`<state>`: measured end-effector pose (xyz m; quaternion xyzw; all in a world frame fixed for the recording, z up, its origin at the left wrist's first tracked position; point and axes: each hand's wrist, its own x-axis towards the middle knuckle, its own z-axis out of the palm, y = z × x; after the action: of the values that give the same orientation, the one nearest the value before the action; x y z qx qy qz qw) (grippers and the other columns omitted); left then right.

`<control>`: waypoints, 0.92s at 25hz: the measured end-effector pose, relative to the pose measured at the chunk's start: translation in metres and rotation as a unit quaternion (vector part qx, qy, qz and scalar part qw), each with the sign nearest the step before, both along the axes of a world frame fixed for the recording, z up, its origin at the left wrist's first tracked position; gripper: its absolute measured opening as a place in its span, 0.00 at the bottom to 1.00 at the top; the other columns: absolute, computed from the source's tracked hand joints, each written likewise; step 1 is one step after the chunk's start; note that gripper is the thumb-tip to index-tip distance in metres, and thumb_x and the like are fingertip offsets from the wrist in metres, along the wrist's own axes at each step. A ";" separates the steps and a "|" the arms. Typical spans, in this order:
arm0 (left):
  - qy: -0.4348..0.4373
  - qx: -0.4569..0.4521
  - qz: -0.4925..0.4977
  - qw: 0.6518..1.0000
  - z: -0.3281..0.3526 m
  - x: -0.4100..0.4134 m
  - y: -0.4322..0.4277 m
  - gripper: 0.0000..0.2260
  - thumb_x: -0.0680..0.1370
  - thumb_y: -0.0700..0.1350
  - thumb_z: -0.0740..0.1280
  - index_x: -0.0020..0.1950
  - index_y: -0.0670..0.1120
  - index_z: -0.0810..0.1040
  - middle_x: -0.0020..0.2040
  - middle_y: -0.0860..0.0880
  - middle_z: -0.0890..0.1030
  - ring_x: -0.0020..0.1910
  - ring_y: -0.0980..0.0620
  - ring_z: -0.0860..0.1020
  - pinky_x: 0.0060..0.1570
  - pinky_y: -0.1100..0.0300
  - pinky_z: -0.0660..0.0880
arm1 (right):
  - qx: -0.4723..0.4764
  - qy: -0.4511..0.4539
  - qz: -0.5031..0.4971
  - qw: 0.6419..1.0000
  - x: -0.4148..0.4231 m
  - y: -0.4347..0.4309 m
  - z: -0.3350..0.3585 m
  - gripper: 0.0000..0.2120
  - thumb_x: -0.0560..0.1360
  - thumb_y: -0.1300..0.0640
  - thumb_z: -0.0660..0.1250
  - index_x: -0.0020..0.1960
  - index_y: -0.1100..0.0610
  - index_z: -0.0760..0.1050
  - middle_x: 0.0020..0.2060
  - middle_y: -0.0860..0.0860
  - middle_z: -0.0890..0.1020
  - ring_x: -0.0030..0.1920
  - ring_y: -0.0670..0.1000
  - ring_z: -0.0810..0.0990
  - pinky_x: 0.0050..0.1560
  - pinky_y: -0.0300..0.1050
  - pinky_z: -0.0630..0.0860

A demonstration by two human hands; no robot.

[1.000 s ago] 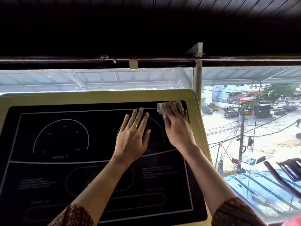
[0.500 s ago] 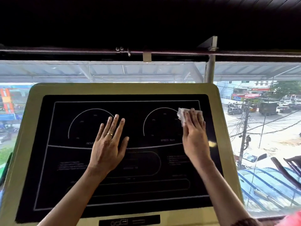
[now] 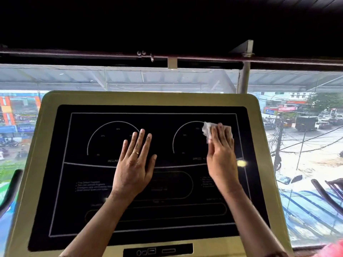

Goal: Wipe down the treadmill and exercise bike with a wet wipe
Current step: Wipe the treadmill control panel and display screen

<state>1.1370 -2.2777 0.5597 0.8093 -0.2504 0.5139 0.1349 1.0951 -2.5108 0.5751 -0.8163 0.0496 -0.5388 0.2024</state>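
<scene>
The treadmill console (image 3: 46,145) fills the view: a black display panel with white dial outlines in an olive-gold frame. My right hand (image 3: 221,153) presses a crumpled white wet wipe (image 3: 206,129) flat against the panel's upper right, over the speed dial. The wipe sticks out past my fingertips; the rest is hidden under the hand. My left hand (image 3: 135,164) lies flat on the middle of the panel, fingers apart, a ring on one finger, holding nothing.
Behind the console is a large window (image 3: 130,80) with a metal post (image 3: 243,78) and a dark rail above. A dark handlebar (image 3: 11,190) curves at the lower left. Dark bars (image 3: 326,193) show at the right edge.
My right hand with the wipe has slid from the panel's top right corner down and left onto the speed dial. My left hand has shifted leftward. The view has turned left, centring the console.
</scene>
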 end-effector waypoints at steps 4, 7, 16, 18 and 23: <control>-0.007 -0.005 -0.007 1.000 0.000 0.000 0.001 0.25 0.80 0.51 0.54 0.74 0.41 0.65 0.75 0.42 0.62 0.75 0.44 0.59 0.73 0.47 0.56 | -0.105 0.020 0.099 0.989 -0.017 0.091 -0.043 0.23 0.80 0.56 0.51 0.75 0.57 0.61 0.74 0.54 0.62 0.76 0.55 0.52 0.73 0.53 0.57; -0.006 -0.007 -0.019 1.000 0.000 -0.001 0.002 0.24 0.79 0.50 0.55 0.73 0.41 0.66 0.74 0.41 0.63 0.74 0.44 0.59 0.73 0.48 0.55 | -0.184 0.022 0.123 0.975 0.008 0.092 0.002 0.23 0.77 0.56 0.51 0.70 0.59 0.69 0.70 0.55 0.71 0.73 0.57 0.63 0.73 0.50 0.59; 0.000 -0.010 -0.015 1.000 0.000 0.000 0.000 0.24 0.80 0.51 0.54 0.74 0.42 0.65 0.75 0.42 0.63 0.75 0.44 0.58 0.73 0.48 0.56 | -0.096 0.028 0.101 0.990 -0.011 0.106 -0.039 0.24 0.79 0.58 0.52 0.75 0.57 0.62 0.75 0.53 0.60 0.77 0.52 0.48 0.75 0.51 0.53; 0.000 -0.018 -0.024 1.000 0.000 0.000 0.001 0.23 0.80 0.50 0.54 0.73 0.41 0.66 0.74 0.41 0.64 0.74 0.44 0.59 0.73 0.48 0.56 | -0.159 0.041 0.126 0.978 0.000 0.113 -0.022 0.24 0.79 0.55 0.50 0.73 0.59 0.65 0.73 0.54 0.64 0.76 0.54 0.54 0.75 0.48 0.53; -0.014 0.003 -0.038 0.999 0.003 -0.005 0.012 0.23 0.79 0.50 0.57 0.72 0.40 0.69 0.73 0.40 0.66 0.73 0.42 0.63 0.72 0.50 0.58 | -0.040 0.005 0.044 0.998 0.018 0.064 0.011 0.21 0.81 0.58 0.52 0.72 0.62 0.65 0.73 0.57 0.64 0.75 0.58 0.56 0.74 0.58 0.58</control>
<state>1.1323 -2.2659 0.5631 0.7923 -0.2846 0.5190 0.1480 1.1127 -2.4465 0.5864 -0.8276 -0.0074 -0.5270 0.1932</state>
